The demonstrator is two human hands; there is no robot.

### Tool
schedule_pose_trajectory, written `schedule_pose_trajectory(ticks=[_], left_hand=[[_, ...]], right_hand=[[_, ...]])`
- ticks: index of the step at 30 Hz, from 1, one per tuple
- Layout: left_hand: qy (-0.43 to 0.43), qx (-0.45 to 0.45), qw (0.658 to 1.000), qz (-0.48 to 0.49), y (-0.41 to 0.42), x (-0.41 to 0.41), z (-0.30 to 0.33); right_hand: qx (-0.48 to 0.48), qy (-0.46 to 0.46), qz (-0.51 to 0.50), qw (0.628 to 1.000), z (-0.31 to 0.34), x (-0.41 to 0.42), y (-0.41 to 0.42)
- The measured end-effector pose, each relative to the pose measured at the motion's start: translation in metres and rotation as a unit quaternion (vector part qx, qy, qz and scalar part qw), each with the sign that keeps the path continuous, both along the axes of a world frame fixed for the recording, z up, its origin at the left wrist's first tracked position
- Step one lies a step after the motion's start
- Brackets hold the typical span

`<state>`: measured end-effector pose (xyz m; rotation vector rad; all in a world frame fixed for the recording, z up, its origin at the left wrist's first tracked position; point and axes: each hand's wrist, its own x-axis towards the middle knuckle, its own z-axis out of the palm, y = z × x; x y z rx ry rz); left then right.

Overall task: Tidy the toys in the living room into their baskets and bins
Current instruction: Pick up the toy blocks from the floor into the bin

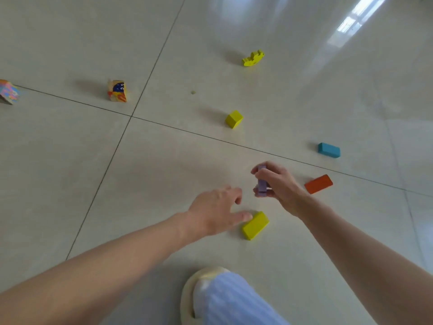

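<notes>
My right hand is shut on a purple block, held upright just above the tiled floor. My left hand reaches forward with fingers spread, its thumb touching the end of a long yellow block that lies flat. Loose on the floor lie an orange block to the right, a blue block beyond it, a small yellow block ahead, a yellow animal-shaped piece farther off, and a picture cube to the left.
A second picture cube sits at the left edge. My slipper and striped trouser leg fill the bottom centre. A small green speck lies on the pale glossy tiles. No basket or bin is in view.
</notes>
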<state>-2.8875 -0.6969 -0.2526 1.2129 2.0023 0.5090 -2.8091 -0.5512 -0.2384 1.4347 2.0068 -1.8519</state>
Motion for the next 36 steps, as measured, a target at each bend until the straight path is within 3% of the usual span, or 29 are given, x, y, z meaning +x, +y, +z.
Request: schedule_pose_trajectory(ticks=[4, 7, 10, 12, 13, 15, 17, 20, 26, 29, 36], left_hand=[[0.077, -0.041, 0.993, -0.075, 0.022, 0.040, -0.011], [0.163, -0.039, 0.982, -0.092, 0.027, 0.059, -0.022], [0.187, -0.022, 0.980, -0.071, 0.028, 0.060, -0.017], [0.075, -0.024, 0.997, 0.000, 0.031, 0.050, -0.024], [-0.035, -0.017, 0.998, 0.052, 0.032, 0.042, -0.027], [-0.225, 0.026, 0.957, 0.183, 0.035, 0.021, -0.025], [-0.332, 0.073, 0.896, 0.285, 0.035, -0.001, -0.016], [-0.359, 0.103, 0.853, 0.363, 0.029, -0.030, -0.003], [-0.392, 0.116, 0.811, 0.419, 0.008, -0.049, -0.002], [-0.397, 0.115, 0.802, 0.431, -0.004, -0.053, 0.000], [-0.357, 0.150, 0.776, 0.498, -0.052, -0.081, 0.022]], right_hand=[[-0.014, -0.006, -0.067, 0.998, 0.002, 0.035, 0.009], [0.032, -0.037, -0.068, 0.996, -0.002, 0.053, 0.014], [0.105, -0.075, -0.098, 0.987, -0.008, 0.060, 0.020], [0.196, -0.088, -0.163, 0.963, -0.011, 0.060, 0.029], [0.239, -0.092, -0.196, 0.947, -0.010, 0.059, 0.035], [0.281, -0.095, -0.246, 0.923, -0.006, 0.057, 0.046], [0.279, -0.127, -0.258, 0.916, -0.003, 0.057, 0.057], [0.250, -0.188, -0.253, 0.916, -0.008, 0.058, 0.069], [0.246, -0.246, -0.193, 0.917, -0.033, 0.054, 0.069], [0.255, -0.172, -0.180, 0.934, -0.035, 0.037, 0.062], [0.099, 0.051, -0.131, 0.985, -0.010, -0.041, -0.002]])
